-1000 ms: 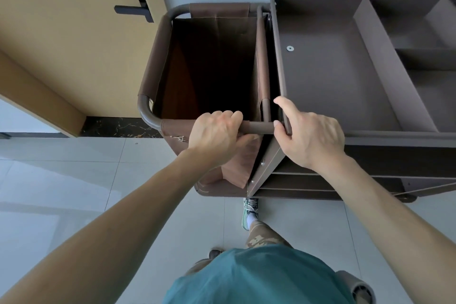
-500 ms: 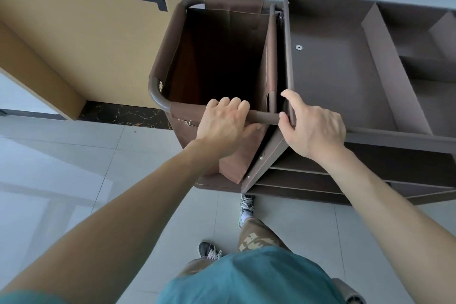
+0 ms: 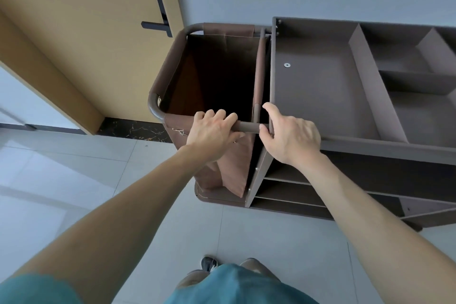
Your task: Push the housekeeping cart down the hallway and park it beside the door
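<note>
A person is clenching the left hand (image 3: 214,134) and right hand (image 3: 291,136) on the housekeeping cart (image 3: 320,96), standing just beside the door (image 3: 81,39); overpushing risks striking it.

You have one cart (image 3: 320,96), one laundry bag (image 3: 217,76), one door (image 3: 81,39), two hands, one shoe (image 3: 208,263) visible.

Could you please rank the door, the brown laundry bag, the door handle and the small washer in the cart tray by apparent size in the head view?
1. Door
2. Laundry bag
3. Door handle
4. Washer
</note>
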Tool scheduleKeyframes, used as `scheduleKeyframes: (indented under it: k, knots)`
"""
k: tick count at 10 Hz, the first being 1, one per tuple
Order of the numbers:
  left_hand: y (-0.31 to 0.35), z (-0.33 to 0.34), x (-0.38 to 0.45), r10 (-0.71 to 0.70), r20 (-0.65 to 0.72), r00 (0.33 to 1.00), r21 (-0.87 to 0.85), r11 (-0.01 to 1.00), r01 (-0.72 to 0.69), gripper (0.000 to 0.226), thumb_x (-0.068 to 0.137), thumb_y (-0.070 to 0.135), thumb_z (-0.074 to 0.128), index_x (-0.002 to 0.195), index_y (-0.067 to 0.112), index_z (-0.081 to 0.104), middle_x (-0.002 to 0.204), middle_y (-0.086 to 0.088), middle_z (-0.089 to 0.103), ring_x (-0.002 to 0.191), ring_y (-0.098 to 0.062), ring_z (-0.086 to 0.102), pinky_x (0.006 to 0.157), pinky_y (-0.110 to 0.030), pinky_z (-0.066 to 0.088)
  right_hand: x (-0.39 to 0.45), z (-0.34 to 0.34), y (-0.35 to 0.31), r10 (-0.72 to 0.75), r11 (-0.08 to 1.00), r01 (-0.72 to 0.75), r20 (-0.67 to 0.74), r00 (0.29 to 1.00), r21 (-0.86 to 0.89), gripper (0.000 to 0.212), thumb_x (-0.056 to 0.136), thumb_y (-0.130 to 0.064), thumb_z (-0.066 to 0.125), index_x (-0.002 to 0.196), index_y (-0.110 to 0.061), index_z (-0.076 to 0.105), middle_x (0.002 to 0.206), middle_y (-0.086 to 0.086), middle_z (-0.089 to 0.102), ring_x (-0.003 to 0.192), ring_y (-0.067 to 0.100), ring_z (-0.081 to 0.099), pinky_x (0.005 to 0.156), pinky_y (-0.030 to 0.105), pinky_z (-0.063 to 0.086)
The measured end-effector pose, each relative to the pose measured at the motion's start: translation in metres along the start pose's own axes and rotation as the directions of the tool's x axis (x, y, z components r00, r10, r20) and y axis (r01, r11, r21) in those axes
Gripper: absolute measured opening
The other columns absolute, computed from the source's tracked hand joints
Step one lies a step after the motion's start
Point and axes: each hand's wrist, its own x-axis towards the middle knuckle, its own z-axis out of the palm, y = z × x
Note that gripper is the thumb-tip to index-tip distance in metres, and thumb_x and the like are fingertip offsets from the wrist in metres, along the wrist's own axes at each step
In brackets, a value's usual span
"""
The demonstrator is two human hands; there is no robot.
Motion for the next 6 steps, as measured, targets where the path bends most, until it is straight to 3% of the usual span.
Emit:
scheduleKeyframes:
  k: [2, 4, 5, 6]
  knots:
    - [0.015, -0.002, -0.008, -0.093, -0.032, 0.995, -0.031, 0.995, 0.092, 0.036, 0.101, 0.051, 0.045, 0.116, 0.019, 0.055, 0.105, -0.003, 0.058, 0.097, -0.028, 0.052, 0.099, -0.045, 0.036, -0.002, 0.004, 0.003, -0.023, 0.997, 0.023, 0.001, 1.0, 0.075, 0.05, 0.095, -0.046, 0.048, 0.14, -0.025, 0.044, 0.052, -0.016, 0.03, 0.051, 0.025, 0.04, 0.053, 0.033, 0.032]
    - [0.021, -0.008, -0.018, -0.144, 0.034, 0.989, -0.144, 0.979, 0.148, 0.044, 0.103, 0.047, 0.046, 0.138, 0.021, 0.048, 0.136, -0.002, 0.054, 0.132, -0.026, 0.04, 0.123, -0.051, 0.017, -0.002, 0.006, 0.004, -0.055, 0.995, 0.055, -0.004, 0.998, 0.086, 0.052, 0.095, -0.045, 0.053, 0.141, -0.023, 0.043, 0.058, -0.008, 0.048, 0.049, 0.025, 0.041, 0.048, 0.029, 0.027]
    - [0.019, -0.019, -0.024, -0.128, 0.064, 0.99, -0.212, 0.967, 0.139, 0.053, 0.103, 0.046, 0.049, 0.148, 0.02, 0.041, 0.148, -0.002, 0.047, 0.142, -0.024, 0.032, 0.125, -0.049, 0.013, 0.0, -0.004, 0.004, -0.07, 0.988, 0.066, 0.029, 0.997, 0.139, 0.053, 0.095, -0.046, 0.05, 0.143, -0.025, 0.04, 0.074, -0.006, 0.065, 0.057, 0.025, 0.049, 0.056, 0.032, 0.033]
    - [0.012, -0.027, -0.032, -0.127, 0.06, 0.99, -0.274, 0.952, 0.139, 0.055, 0.102, 0.044, 0.052, 0.15, 0.02, 0.04, 0.152, -0.002, 0.043, 0.143, -0.022, 0.029, 0.121, -0.045, 0.022, -0.005, -0.01, 0.003, -0.065, 0.975, 0.056, 0.033, 0.997, 0.217, 0.054, 0.096, -0.047, 0.05, 0.144, -0.024, 0.042, 0.092, -0.002, 0.071, 0.076, 0.028, 0.066, 0.06, 0.034, 0.036]
